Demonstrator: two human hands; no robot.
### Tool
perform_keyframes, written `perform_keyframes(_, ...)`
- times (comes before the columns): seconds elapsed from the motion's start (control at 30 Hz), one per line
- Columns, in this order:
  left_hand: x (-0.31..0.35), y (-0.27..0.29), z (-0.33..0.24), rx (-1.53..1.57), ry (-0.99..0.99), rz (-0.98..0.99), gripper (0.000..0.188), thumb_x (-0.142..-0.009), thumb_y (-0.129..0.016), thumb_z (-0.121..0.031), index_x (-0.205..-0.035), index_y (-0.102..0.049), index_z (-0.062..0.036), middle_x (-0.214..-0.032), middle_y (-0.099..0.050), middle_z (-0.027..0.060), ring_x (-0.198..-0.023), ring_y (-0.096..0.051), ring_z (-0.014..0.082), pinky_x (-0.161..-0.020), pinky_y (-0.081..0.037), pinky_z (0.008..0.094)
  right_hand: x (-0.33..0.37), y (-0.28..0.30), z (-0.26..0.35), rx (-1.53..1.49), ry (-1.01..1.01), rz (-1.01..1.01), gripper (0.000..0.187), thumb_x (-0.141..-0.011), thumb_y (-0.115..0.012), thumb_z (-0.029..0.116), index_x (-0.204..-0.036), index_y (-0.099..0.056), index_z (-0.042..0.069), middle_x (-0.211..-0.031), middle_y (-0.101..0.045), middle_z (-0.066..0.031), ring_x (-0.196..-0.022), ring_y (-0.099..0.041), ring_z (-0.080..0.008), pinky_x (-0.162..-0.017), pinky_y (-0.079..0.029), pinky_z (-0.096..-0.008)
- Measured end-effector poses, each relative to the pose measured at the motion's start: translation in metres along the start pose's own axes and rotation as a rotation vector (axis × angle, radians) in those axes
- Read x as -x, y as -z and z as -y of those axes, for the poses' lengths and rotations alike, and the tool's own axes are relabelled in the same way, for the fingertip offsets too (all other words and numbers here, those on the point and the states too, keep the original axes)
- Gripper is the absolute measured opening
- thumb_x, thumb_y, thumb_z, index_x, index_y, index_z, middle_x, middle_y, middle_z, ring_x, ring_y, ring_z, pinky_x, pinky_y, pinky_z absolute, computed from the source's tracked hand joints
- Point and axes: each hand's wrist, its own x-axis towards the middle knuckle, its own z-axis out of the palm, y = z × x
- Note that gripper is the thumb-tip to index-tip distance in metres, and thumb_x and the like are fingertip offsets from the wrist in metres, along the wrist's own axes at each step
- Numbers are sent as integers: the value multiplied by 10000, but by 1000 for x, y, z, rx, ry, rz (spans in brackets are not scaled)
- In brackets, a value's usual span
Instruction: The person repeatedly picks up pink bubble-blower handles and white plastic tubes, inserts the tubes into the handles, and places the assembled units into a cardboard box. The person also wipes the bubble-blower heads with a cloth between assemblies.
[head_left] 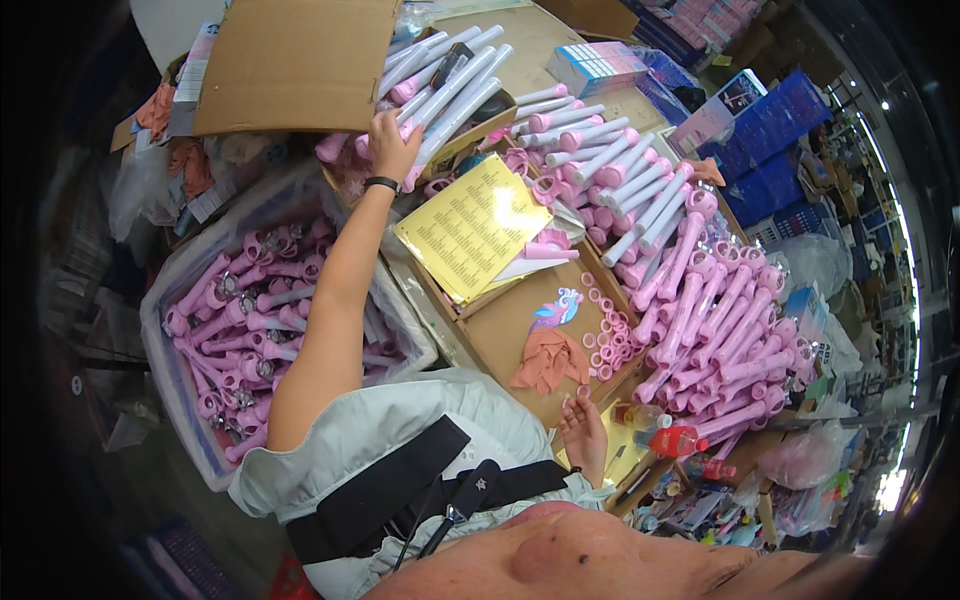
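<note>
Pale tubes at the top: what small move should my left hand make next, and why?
Perhaps close the left hand on one of the pale tubes and draw it back toward the right hand. The left hand is right at the tubes, though whether it grips one is unclear, and the right fingertips are by a small pink ring.

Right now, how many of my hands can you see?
2: your left hand at the pale tubes up top, your right hand below the orange cloth.

White tubes (452, 92), some with pink ends, lie slanted and close together; one small pink ring (583, 387) is near many similar rings (611, 345).
</note>
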Motion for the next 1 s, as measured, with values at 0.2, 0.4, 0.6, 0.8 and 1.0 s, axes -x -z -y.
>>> perform_keyframes(0.2, 25, 26, -1, 114, -41, -117, 199, -819, -531, -84, -995, -625, -98, -1032, -533, 139, -1010, -488, 325, -885, -367, 414, -3, 13, -11, 4, -60, -44, 260, -941, -466, 254, -1099, -538, 60, -1034, -593, -42, -909, -561, -150, -808, -446, -294)
perform_keyframes(0.4, 67, 24, -6, -164, -81, 1, 349, -812, -609, -200, -1147, -544, -129, -1210, -449, 159, -1136, -406, 355, -947, -329, 439, -14, 7, -8, 35, -108, 4, 271, -936, -477, 254, -1106, -538, 52, -1035, -591, -47, -903, -561, -156, -798, -447, -297)
perform_keyframes(0.6, 50, -6, -2, -249, -9, 103, 423, -774, -647, -175, -1164, -507, -94, -1198, -444, 167, -1118, -416, 359, -939, -345, 452, -20, -3, -6, 84, -116, 33, 285, -934, -482, 263, -1113, -539, 49, -1035, -591, -54, -901, -558, -157, -795, -442, -297)
perform_keyframes(0.8, 13, -20, 3, -169, -149, -71, 371, -749, -658, -120, -1101, -542, -97, -1067, -500, 138, -1012, -470, 338, -887, -380, 439, -13, -4, -15, 82, -90, -22, 288, -928, -493, 272, -1097, -542, 44, -1012, -593, -56, -881, -556, -161, -783, -443, -300)
perform_keyframes(1.0, -30, -27, 23, -191, -34, 71, 357, -756, -646, -126, -1097, -541, -97, -1084, -497, 150, -1042, -462, 340, -898, -376, 427, -7, 2, -25, 77, -81, -129, 277, -927, -495, 267, -1070, -548, 36, -978, -592, -65, -857, -555, -173, -752, -446, -305)
